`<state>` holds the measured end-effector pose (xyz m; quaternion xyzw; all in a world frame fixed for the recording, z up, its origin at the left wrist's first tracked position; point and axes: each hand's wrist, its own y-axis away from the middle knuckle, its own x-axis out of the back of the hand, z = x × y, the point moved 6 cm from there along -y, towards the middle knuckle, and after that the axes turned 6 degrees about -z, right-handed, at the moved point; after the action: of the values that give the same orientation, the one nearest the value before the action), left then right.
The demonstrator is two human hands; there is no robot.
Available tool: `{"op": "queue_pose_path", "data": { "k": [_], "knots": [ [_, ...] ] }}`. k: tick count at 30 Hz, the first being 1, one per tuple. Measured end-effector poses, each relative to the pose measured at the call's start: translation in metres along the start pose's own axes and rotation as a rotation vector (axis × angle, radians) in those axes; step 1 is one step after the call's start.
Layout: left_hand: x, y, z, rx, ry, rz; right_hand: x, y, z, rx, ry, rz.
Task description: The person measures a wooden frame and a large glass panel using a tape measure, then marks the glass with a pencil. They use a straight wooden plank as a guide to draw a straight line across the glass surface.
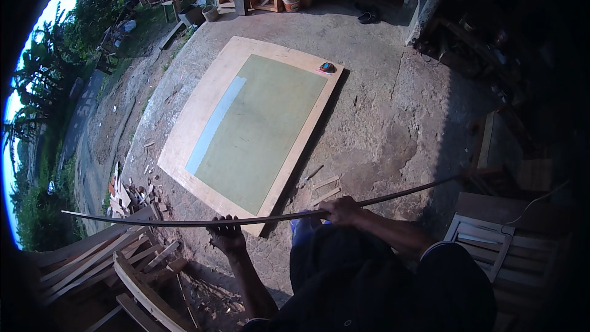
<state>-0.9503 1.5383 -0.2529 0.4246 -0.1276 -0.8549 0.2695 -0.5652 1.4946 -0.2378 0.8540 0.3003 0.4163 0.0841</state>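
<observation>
The left grip (227,238) is splayed, its left forearm (254,284) below it; rightward, the right grip (343,212) curls closed, its right forearm (398,232) angling rightward behind it.

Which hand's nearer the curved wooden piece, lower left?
Left. The left hand is up and right of the curved piece; the right hand, gripping the long strip, is farther right.

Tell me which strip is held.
The long thin strip, gripped by the right hand; the short pale strips and piled wood lie untouched.
</observation>
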Motion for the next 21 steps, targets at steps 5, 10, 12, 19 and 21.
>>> {"op": "queue_pose_path", "data": {
  "k": [5, 10, 12, 19, 21],
  "knots": [
    [-0.050, -0.061, -0.067, 0.115, -0.006, 0.029, 0.038, 0.000, 0.045, -0.085, -0.017, 0.078],
    [-0.112, -0.114, -0.138, 0.130, -0.084, -0.012, 0.077, -0.006, 0.089, -0.098, -0.065, 0.242],
    [-0.133, -0.137, -0.168, 0.134, -0.164, 0.036, 0.094, -0.009, 0.108, -0.081, -0.013, 0.354],
    [-0.208, -0.228, -0.287, 0.269, -0.328, -0.061, 0.147, -0.064, 0.193, -0.163, 0.007, 0.215],
    [-0.225, -0.261, -0.330, 0.304, -0.375, -0.007, 0.171, -0.091, 0.229, -0.243, 0.039, 0.127]
  ]
}}
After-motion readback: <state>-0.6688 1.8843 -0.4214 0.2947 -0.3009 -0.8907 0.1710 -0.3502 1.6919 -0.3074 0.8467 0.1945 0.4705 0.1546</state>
